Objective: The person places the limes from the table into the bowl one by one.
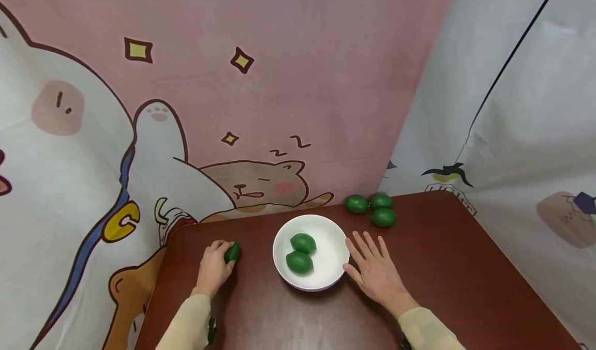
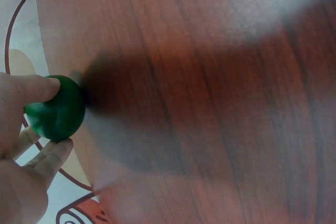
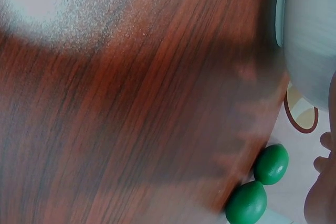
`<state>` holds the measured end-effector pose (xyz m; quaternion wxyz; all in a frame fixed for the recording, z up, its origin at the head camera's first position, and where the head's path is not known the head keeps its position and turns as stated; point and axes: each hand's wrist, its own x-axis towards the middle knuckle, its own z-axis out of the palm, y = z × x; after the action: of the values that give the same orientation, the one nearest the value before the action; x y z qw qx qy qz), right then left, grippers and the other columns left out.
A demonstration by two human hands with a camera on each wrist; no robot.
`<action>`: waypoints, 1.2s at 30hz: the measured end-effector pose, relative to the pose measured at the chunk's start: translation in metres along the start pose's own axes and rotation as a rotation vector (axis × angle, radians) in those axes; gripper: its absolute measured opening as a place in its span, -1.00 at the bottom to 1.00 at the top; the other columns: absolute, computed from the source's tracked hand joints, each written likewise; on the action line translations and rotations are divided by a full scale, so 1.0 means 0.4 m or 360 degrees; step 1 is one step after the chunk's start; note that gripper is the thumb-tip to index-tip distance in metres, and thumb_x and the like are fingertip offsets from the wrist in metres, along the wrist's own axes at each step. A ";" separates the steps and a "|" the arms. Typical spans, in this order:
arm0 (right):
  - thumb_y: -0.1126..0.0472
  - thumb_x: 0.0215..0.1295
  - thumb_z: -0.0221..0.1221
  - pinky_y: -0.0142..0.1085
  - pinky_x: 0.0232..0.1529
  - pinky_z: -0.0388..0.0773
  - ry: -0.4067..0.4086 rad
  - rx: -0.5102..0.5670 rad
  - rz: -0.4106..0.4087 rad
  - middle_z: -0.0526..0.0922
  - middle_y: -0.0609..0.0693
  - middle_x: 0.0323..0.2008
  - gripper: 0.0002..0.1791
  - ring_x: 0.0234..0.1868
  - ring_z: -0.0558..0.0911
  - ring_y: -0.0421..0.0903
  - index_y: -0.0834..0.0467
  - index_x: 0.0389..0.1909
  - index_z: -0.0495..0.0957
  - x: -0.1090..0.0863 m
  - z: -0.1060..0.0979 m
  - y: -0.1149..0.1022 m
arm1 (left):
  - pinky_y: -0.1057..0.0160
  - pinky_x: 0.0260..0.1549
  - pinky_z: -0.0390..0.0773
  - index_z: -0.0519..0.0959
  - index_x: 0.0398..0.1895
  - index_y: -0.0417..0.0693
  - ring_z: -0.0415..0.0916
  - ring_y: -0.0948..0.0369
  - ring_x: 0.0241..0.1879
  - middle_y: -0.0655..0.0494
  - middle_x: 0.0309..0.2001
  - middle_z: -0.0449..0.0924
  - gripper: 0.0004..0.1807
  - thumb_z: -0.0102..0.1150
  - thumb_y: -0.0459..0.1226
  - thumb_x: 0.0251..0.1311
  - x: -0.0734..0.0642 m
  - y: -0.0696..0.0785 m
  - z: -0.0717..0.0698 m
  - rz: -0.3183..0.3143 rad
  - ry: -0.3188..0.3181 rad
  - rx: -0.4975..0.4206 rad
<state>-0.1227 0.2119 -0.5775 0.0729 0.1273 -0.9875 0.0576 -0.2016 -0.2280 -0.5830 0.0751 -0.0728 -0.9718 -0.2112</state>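
Observation:
Between thumb and fingertips my left hand (image 1: 214, 268) pinches a green lime (image 1: 233, 253) at the left part of the table. The left wrist view shows the thumb on top of this lime (image 2: 62, 113) and fingers below it. In the head view a white bowl (image 1: 331, 249) stands near the middle, with one lime (image 1: 303, 243) behind another lime (image 1: 299, 262) inside. My right hand (image 1: 376, 273), fingers straight and spread, is at the bowl's right side; whether it touches the rim I cannot tell. Only part of the right hand (image 3: 321, 195) enters the right wrist view.
Three more limes, one of them the front lime (image 1: 384, 217), sit in a cluster by the table's back edge, right of the bowl. The brown wooden table (image 1: 261, 314) ends at a printed cloth backdrop (image 1: 354, 81) behind and on both sides.

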 end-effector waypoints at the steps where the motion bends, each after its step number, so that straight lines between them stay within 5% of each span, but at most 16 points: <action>1: -0.30 0.51 0.02 0.23 0.58 -0.21 -0.0003 0.0002 0.0000 0.17 0.11 0.61 -0.20 0.61 0.11 0.20 0.04 0.60 0.23 0.000 0.000 0.000 | -0.24 -0.08 0.61 0.67 0.19 -0.12 0.50 -0.20 0.04 -0.22 0.17 0.55 -0.46 0.50 -0.38 0.07 -0.003 0.002 0.001 0.0006 0.0003 -0.0001; 24: -0.28 0.52 0.02 0.24 0.58 -0.20 -0.0003 0.0033 0.0008 0.16 0.12 0.61 -0.21 0.63 0.07 0.19 0.05 0.61 0.22 -0.001 -0.002 -0.001 | -0.17 -0.12 0.65 0.68 0.16 -0.12 0.50 -0.16 0.00 -0.17 0.15 0.56 -0.39 0.63 -0.40 -0.07 -0.053 0.039 0.029 0.0193 0.0123 -0.0002; 36: -0.31 0.52 -0.01 0.23 0.57 -0.16 0.0001 0.0001 -0.0013 0.17 0.11 0.61 -0.21 0.63 0.07 0.19 0.03 0.61 0.22 -0.001 -0.002 0.003 | -0.12 -0.18 0.64 0.69 0.15 -0.15 0.50 -0.13 -0.05 -0.16 0.13 0.58 -0.40 0.60 -0.41 -0.08 -0.066 0.034 0.046 0.0194 0.0264 -0.0063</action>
<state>-0.1225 0.2132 -0.5769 0.0735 0.1313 -0.9869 0.0577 -0.1757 -0.2108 -0.5986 0.1665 -0.1154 -0.9517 -0.2308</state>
